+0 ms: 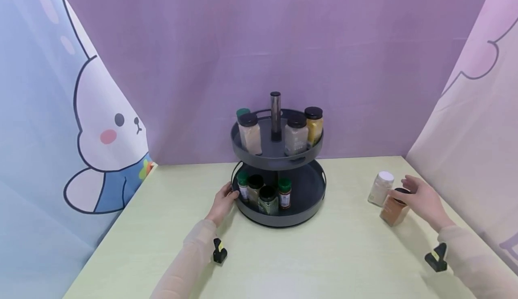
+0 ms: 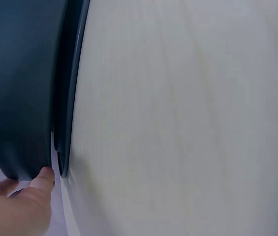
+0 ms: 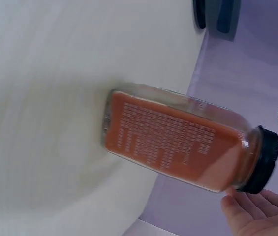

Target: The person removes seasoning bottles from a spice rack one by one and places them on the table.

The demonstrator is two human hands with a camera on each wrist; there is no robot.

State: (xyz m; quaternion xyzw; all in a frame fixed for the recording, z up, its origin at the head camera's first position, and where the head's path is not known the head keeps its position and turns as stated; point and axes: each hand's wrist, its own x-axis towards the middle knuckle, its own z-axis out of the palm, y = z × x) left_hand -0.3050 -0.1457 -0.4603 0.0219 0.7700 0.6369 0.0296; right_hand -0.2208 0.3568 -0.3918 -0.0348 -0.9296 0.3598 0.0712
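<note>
A dark two-tier round spice rack (image 1: 279, 220) stands on the table around a central post. My left hand (image 1: 221, 203) grips the left edge of its lower tray; in the left wrist view thumb and fingers lie at the tray wall (image 2: 20, 98). Over at the right, my right hand (image 1: 425, 203) is spread around the black lid of a square jar of orange-brown powder (image 1: 391, 213). The right wrist view shows the thumb apart from the lid, with the other fingers close to its opposite side. Beside this jar is a white-lidded jar (image 1: 379, 191) of pale contents.
The upper tray (image 1: 271, 160) carries several jars, among them a yellow jar (image 1: 314, 128). Several smaller jars, including a green-lidded one (image 1: 285, 195), stand in the lower tray. A purple cloth (image 1: 194, 65) hangs behind the pale table (image 1: 323, 258).
</note>
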